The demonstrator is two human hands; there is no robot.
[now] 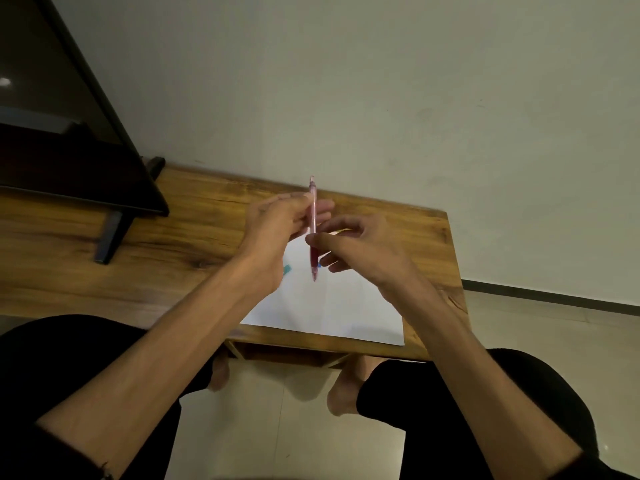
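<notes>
Pen point(313, 230) upright btwn both hands; left hand point(277, 230), right hand point(360, 247) pinching it.

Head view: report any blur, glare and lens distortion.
Head view: the light is dim and even. The pen, left hand and right hand look soft with motion blur. A small glare spot sits on the dark screen. The wide-angle lens skews the table.

One head-worn view, looking forward and down. The surface point(194, 237) sits close below, wall point(381, 98) at twelve o'clock.
</notes>
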